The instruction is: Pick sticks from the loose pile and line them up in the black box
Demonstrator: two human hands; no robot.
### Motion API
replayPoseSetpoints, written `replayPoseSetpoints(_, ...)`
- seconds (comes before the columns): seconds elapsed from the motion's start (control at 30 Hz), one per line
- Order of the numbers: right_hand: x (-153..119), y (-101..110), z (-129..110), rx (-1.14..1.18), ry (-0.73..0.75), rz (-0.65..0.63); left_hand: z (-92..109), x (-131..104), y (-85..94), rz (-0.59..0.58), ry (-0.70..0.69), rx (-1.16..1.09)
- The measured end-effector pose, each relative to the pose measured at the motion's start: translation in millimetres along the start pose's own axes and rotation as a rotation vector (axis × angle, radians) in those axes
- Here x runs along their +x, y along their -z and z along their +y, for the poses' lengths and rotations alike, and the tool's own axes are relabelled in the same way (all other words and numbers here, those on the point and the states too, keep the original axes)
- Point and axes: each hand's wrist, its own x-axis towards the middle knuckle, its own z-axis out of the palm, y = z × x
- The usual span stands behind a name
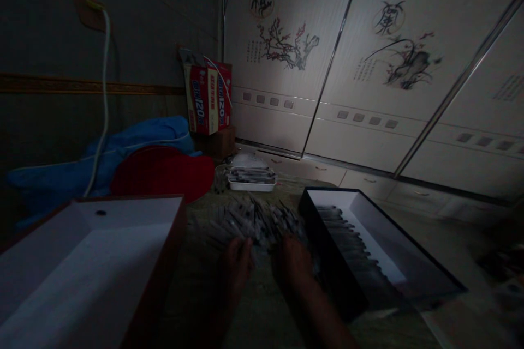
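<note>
A loose pile of slim, clear and dark pen-like sticks [245, 218] lies on the table in front of me. My left hand [237, 263] is at the near edge of the pile, thumb and fingers drawn together in a pinch; what lies between them is too dark to make out. At the pile's right side, my right hand [295, 262] reaches down with its fingers curled and partly hidden. Right of that hand stands a dark-rimmed box [333, 262] with a white inside, where a row of similar pen-like sticks [352, 245] is lined up.
On the left is a red-edged box [102, 240], white inside, with a small dark spot. Behind the pile stands a white tray [251, 186] of sticks. Farther back are a red cloth-like thing [164, 174], blue fabric [143, 133], a red carton [208, 98] and sliding cabinet doors [286, 27].
</note>
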Motion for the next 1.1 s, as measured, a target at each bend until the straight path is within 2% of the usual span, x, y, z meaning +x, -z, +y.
replayPoseSetpoints(0.17,-9.5,7.5,7.0,0.025,-0.001,0.015,-0.1,1.5,-1.1,-0.007,0.037,-0.097)
replayPoseSetpoints(0.3,-18.7,17.5,17.4,0.111,-0.010,0.074,0.0,3.8,-0.9,-0.031,0.124,-0.306)
replayPoseSetpoints(0.47,-42.4,23.4,28.9,0.667,0.023,0.328,0.0,6.8,-1.0,-0.003,0.234,-0.675)
replayPoseSetpoints(0.6,-66.1,25.3,31.2,0.925,-0.002,0.403,6.5,5.0,-0.4,-0.009,0.298,-0.884)
replayPoseSetpoints(0.83,-82.3,23.4,26.6,0.978,-0.074,0.581,12.1,4.3,1.1,-0.004,0.378,-0.980)
replayPoseSetpoints(1.1,-81.6,15.8,26.0,0.954,-0.075,0.563,5.3,7.0,0.5,0.007,0.392,-1.005)
